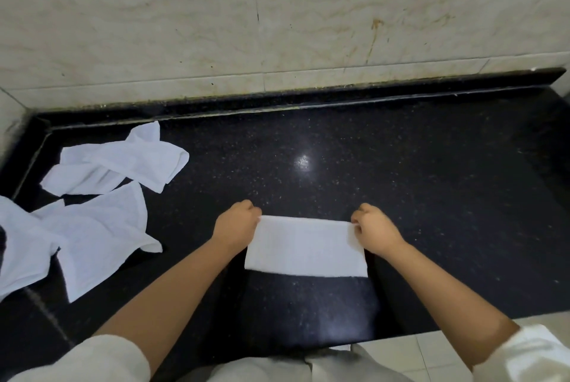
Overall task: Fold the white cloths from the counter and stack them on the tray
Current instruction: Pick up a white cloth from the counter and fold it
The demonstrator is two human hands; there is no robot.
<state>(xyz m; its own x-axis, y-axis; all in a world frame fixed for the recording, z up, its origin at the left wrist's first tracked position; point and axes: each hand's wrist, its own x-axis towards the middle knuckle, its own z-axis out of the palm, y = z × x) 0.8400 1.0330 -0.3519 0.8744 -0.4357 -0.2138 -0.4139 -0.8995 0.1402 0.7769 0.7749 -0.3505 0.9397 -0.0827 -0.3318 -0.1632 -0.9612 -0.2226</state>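
Note:
A white cloth (305, 247), folded into a flat rectangle, hangs between my hands just above the black counter (401, 181). My left hand (239, 222) pinches its upper left corner and my right hand (371, 227) pinches its upper right corner, both with fingers curled. Several loose white cloths (101, 196) lie rumpled and overlapping on the counter's left side. No tray is in view.
A beige marble wall (277, 17) rises behind the counter, with a raised black lip (308, 94) along its foot. The wall also closes the left corner. The counter's front edge (385, 335) meets pale floor tiles at lower right.

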